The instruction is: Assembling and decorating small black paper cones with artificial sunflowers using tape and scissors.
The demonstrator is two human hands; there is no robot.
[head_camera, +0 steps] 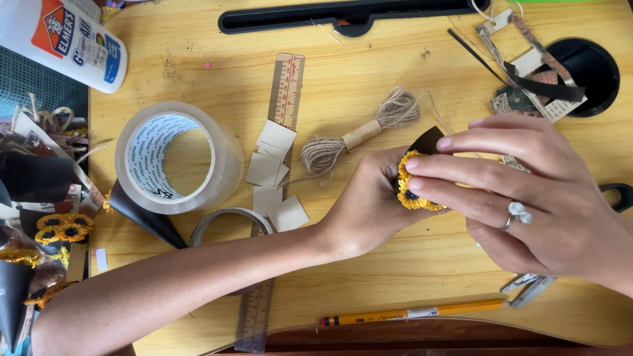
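My left hand (366, 201) reaches in from the lower left and grips a small black paper cone (427, 140) with yellow paper sunflowers (410, 191) at its mouth. My right hand (527, 191), wearing a ring, comes from the right; its fingers press on the yellow flowers. Both hands hold the piece just above the wooden desk (409, 72).
A roll of clear tape (177, 158), a thinner tape roll (227, 221), a clear ruler (283, 92), small card squares (273, 171), a twine bundle (359, 135), a yellow pencil (415, 312), a white glue bottle (66, 39), paper scraps (527, 72), and finished cones with sunflowers (46, 231) at left.
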